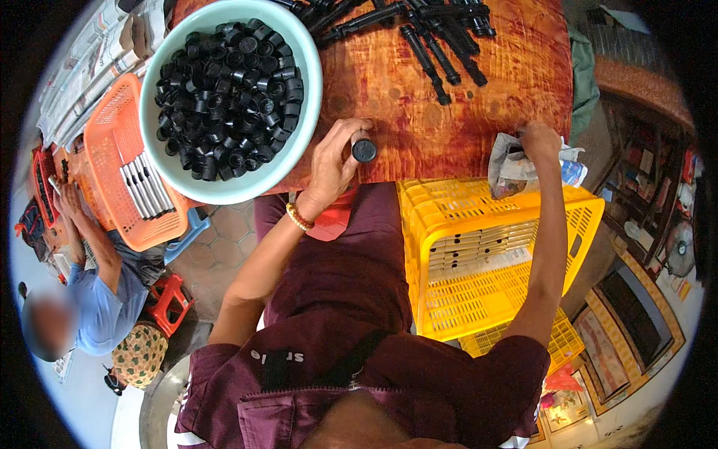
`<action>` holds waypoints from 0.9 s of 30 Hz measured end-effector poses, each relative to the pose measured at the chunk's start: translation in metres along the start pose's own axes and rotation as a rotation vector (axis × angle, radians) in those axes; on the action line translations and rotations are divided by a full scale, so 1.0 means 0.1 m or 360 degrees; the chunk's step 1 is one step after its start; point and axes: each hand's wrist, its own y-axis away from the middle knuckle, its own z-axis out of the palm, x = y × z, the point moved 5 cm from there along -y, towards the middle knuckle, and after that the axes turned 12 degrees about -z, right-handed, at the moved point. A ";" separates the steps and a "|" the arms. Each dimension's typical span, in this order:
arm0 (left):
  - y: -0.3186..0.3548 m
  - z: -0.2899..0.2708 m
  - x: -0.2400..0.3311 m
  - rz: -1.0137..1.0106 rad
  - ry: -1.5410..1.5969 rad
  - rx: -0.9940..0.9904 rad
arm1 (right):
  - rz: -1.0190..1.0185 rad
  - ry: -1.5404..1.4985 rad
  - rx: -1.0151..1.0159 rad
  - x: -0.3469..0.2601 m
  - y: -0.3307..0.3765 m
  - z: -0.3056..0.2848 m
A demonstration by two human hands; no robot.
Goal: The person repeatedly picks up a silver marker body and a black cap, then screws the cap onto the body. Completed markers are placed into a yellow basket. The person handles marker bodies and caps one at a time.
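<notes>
While the bowl (303, 97) stays heaped with caps, left hand (334, 161) pinches one cap (364, 150); right hand (540, 142) grips a plastic bag (508, 168); few assembled tubes (441, 45) lie done

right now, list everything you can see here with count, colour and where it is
table: one, reddish wood grain, top centre
bowl: one, pale green, table's left end
small caps: too many to count, black, filling the bowl
long tubes: a pile, black, far edge of table
orange basket: one, left of bowl, grey sticks inside
yellow crate: one, below table edge, stacked on another
plastic bag: one, clear, table's right edge
co-worker: one, blue shirt, lower left
left hand: holds a black cylinder upright at the table edge
right hand: grips the bag's top
</notes>
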 end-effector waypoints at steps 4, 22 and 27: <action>0.01 0.03 -0.06 0.0084 0.0084 0.0103 | -0.0077 0.0083 0.0009 -0.11 0.10 -0.14; 0.42 0.20 -0.29 0.0472 -0.0014 0.0110 | -0.0719 -0.2891 0.1211 -1.07 1.79 -0.36; 0.53 0.15 -0.25 0.0495 -0.0145 0.0177 | -0.1074 -0.3087 0.1395 -1.57 1.88 -0.73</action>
